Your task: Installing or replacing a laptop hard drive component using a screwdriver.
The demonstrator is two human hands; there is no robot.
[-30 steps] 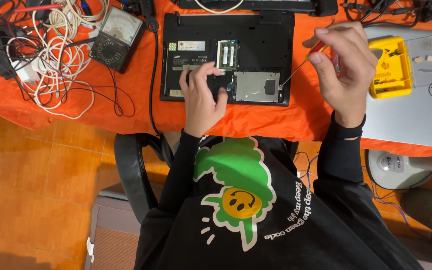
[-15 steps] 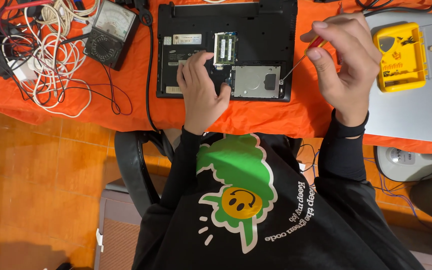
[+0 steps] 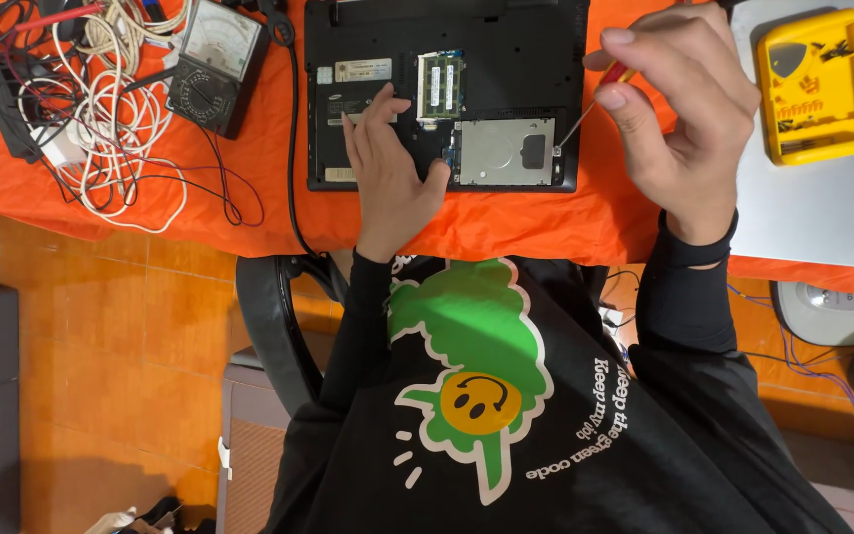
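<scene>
Your left hand (image 3: 387,188) lies flat and open on the upturned black laptop (image 3: 447,94), pinning it to the orange tablecloth (image 3: 506,222) so it can't slide. Your right hand (image 3: 679,114) pinches a red-handled screwdriver (image 3: 585,114) up high, tip angled down at the silver hard drive (image 3: 504,151) corner. Yellow bit case (image 3: 817,84) sits within easy reach; analog multimeter (image 3: 214,59) is parked off left.

The right hand (image 3: 679,119) hid most of the screwdriver (image 3: 585,114), leaving only a red scrap of handle and the thin shaft; the left hand (image 3: 387,173) covered the laptop base (image 3: 506,40) toward seven o'clock; the top edge cut off the base, the multimeter (image 3: 217,59) and the tangled cables (image 3: 101,109); labels were too small to tell.
</scene>
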